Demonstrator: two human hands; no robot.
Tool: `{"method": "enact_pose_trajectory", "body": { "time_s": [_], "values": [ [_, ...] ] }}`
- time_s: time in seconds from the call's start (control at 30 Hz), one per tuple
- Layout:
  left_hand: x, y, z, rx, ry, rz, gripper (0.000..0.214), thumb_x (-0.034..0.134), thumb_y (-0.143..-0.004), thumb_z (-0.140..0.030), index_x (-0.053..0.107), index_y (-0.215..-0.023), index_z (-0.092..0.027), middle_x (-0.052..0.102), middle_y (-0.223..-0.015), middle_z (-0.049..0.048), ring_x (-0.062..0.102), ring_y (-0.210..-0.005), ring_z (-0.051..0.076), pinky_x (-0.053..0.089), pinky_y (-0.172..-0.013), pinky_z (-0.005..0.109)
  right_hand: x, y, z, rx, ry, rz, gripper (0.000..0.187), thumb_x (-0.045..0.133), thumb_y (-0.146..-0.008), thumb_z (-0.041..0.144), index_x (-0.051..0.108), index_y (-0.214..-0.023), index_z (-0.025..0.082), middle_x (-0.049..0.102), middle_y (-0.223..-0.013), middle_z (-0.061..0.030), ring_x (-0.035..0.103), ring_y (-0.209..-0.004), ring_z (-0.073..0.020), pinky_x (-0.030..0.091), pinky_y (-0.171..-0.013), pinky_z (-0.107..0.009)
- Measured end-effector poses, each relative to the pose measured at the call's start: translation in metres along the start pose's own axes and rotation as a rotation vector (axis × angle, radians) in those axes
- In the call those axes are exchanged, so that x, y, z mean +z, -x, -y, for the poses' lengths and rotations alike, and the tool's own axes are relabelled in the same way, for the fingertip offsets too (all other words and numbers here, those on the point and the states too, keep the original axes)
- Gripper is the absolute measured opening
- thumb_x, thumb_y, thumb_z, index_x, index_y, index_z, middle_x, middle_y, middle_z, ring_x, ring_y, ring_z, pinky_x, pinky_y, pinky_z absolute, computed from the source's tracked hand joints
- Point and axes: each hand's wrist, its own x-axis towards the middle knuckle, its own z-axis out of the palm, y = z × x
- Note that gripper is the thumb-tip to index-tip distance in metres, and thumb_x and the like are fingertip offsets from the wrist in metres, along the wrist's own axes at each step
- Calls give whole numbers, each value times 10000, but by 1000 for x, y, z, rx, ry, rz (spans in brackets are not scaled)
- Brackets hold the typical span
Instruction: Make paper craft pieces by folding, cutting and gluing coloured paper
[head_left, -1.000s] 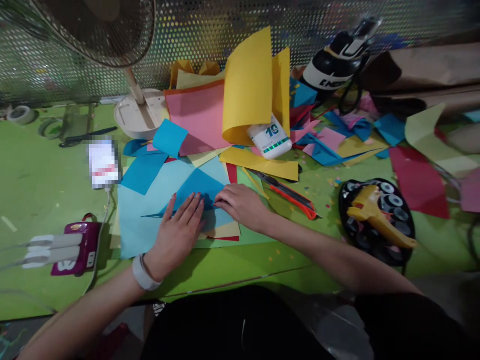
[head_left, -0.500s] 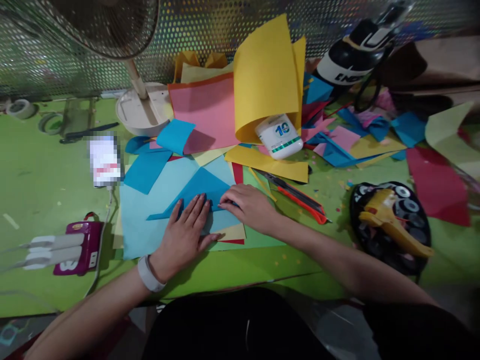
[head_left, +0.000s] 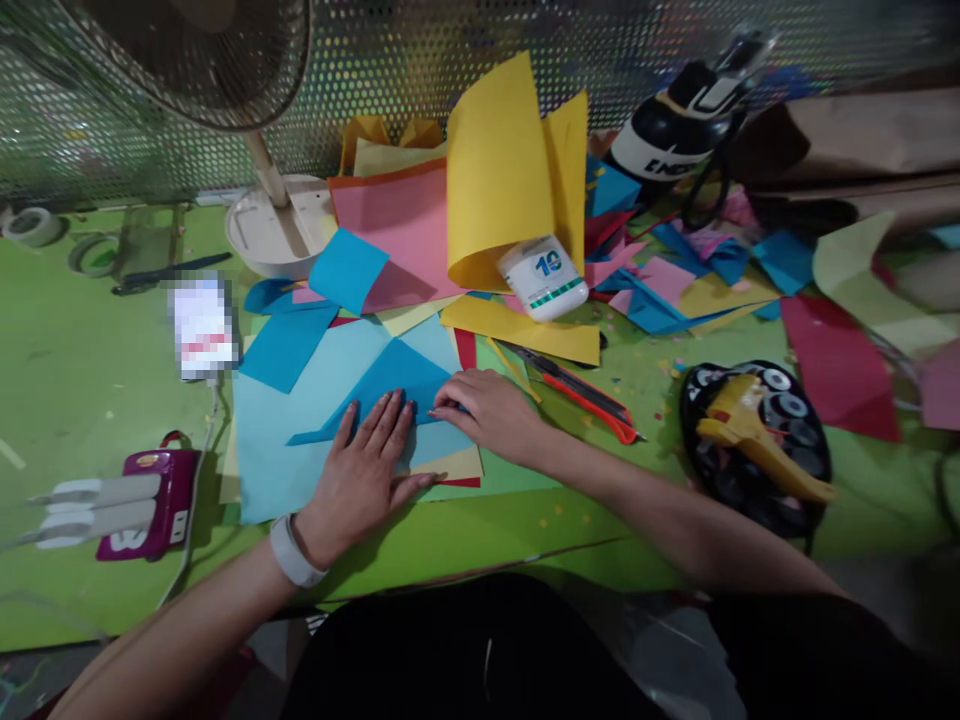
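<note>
A dark blue sheet of paper (head_left: 401,368), folded to a peak with a narrow strip along its lower edge, lies on a larger light blue sheet (head_left: 274,445). My left hand (head_left: 364,475) rests flat on the folded paper, fingers spread over its lower edge and a grey band on the wrist. At the right end of that edge, my right hand (head_left: 495,412) has its fingers and thumb pressed together on the paper. The fingertips partly hide the fold there. Just right of this hand lies a red and black utility knife (head_left: 585,398).
A white tub (head_left: 546,280) leans by a curled yellow sheet (head_left: 495,180). Paper scraps (head_left: 675,285) lie behind. To the right, a yellow tool (head_left: 757,440) sits on a round black holder. A phone (head_left: 201,325), purple power adapter (head_left: 150,505) and fan (head_left: 277,220) stand left.
The camera view has turned slightly, so the table things sit further left. Both hands stay on the blue paper in nearly the same pose.
</note>
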Motion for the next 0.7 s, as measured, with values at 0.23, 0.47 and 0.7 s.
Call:
{"method": "enact_pose_trajectory", "body": {
  "time_s": [0.23,0.47,0.7],
  "values": [
    [2,-1,3,21,-20,-22,755,369,-957,-597,284,-1523,-104,339,-1562,152,305,-1454,276,181,-1196,501,-13,3,-18,89,28,37,229,585,-949,374,641,-868,168,686,-815,-31,585,-771,-173,360,-729,-297],
    [6,-2,9,60,-44,-69,762,352,-959,-597,287,-1523,-90,355,-1549,164,333,-1438,299,194,-1182,516,-29,18,-18,188,309,-96,325,476,-997,355,688,-901,129,708,-914,-124,619,-877,-238,405,-780,-358],
    [11,-2,16,121,-38,-115,697,392,-961,-480,293,-1519,-75,399,-1523,184,347,-1429,312,159,-1185,514,21,12,40,-138,231,-108,795,305,-958,652,434,-1434,28,377,-1530,-207,326,-1434,-290,263,-1173,-452]
  ]
}}
